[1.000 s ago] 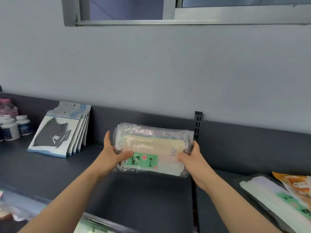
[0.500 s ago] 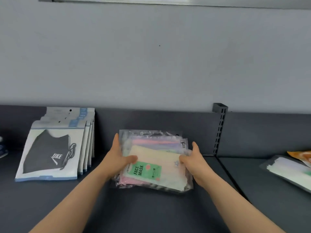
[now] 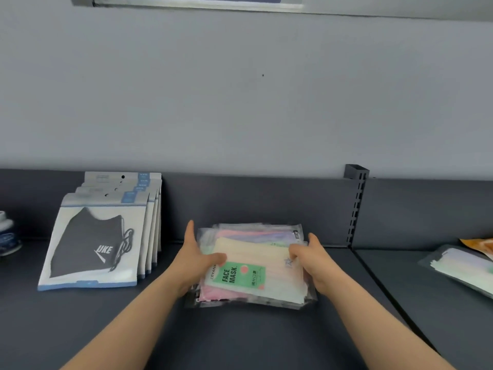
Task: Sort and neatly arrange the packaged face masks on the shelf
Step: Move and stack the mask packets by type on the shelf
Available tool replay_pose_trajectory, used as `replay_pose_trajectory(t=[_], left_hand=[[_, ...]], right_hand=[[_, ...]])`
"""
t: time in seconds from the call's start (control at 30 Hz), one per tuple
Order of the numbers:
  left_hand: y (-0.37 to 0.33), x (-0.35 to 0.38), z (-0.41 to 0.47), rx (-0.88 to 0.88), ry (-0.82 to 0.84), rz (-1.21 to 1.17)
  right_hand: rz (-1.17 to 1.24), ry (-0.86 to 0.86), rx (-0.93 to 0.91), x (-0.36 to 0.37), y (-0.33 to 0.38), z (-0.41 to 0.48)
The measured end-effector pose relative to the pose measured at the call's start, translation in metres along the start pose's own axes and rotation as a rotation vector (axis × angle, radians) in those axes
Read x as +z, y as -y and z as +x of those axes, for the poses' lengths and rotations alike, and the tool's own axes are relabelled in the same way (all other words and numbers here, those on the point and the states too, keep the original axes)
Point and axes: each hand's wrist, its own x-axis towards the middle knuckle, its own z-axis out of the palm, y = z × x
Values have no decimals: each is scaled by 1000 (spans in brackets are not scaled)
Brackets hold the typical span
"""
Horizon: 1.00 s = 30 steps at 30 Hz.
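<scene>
Grey shelf (image 3: 240, 343), mask packs (image 3: 256, 265) pinched between left hand (image 3: 196, 259) and right hand (image 3: 317, 265).

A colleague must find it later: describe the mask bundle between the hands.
On the dark grey shelf, look left of the slotted post. The left hand and right hand grip a stack of clear packs there. Unlike the white packs of black masks further left, it shows pastel masks and a green FACE MASK label.
</scene>
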Motion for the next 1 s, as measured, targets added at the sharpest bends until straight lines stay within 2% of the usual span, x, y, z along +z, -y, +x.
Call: replay_pose_trajectory(t=[0.07,0.13,0.23,0.33,0.43,0.53,0.8,1.0], left_hand=[[1,-1,-3,29,11,-36],[1,0,-8,130,-13,-43],[-10,10,-11,314,-57,-8],[-24,30,1,392,-64,-4],[-33,57,13,360,-26,45],[-27,75,16,275,20,127],[-23,80,13,176,51,172],[-21,75,14,144,0,165]], right_hand=[[54,5,16,0,1,1],[150,4,5,-5,3,1],[260,-44,-140,-23,17,3],[249,-128,-268,-50,37,5],[150,-187,-296,-74,40,7],[60,-200,-214,-85,23,4],[69,-177,-139,-85,-2,3],[27,-215,-112,-91,0,4]])
